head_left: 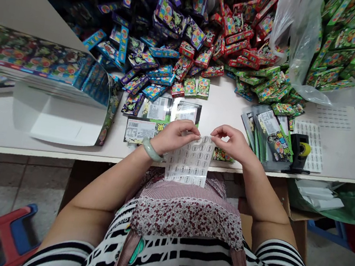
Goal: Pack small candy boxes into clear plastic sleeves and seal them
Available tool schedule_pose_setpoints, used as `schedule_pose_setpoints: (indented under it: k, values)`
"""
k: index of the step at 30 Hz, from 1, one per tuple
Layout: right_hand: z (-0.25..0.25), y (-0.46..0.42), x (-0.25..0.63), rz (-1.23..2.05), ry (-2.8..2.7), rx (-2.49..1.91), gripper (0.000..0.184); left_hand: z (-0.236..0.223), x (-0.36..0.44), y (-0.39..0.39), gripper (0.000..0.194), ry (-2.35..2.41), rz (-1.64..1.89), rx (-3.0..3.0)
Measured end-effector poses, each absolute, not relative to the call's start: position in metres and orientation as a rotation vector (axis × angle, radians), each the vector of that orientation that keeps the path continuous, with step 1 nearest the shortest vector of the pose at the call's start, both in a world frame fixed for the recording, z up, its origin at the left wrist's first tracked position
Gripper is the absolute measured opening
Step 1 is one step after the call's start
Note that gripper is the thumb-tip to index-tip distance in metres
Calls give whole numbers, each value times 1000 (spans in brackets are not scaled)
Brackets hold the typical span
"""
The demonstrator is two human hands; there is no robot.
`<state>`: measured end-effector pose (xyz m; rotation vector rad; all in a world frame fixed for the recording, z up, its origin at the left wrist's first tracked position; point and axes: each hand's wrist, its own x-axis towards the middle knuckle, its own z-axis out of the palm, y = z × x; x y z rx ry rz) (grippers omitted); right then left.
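Observation:
My left hand [177, 135] and my right hand [231, 142] both pinch the top edge of a sheet of small round stickers [189, 163]. The sheet hangs down over the table's front edge [61, 151] toward my lap. A pale green bangle [151, 149] circles my left wrist. Just beyond my hands lie flat black-and-green packets [185, 112] with white labels, and a small packet [222, 155] lies under my right hand.
Heaps of small boxes cover the far table: purple and blue [152, 36], red [240, 22], green in clear bags [344, 46]. An open display carton [58, 106] sits left. A tape dispenser [299, 151], label sheets [316, 145] and stacked packets [266, 137] lie right.

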<state>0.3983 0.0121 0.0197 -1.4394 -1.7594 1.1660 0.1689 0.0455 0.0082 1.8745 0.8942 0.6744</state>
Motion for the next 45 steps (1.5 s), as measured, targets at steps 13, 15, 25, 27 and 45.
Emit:
schedule_pose_setpoints:
  k: [13,15,25,27,45]
  values:
    - [18,10,396,968,-1846,-1430,6,6,168,45,12,907,682,1840]
    - [17,9,395,835,-1903,-1423,7,6,168,45,12,929,686,1831]
    - [5,4,396,719,-1938,-1399,14,2,169,46,13,961,697,1788]
    - [7,6,393,683,-1976,-1393,16,1,170,46,14,955,690,1804]
    - [22,17,373,850,-2100,-1494,4,-9,154,41,22,1050,779,1655]
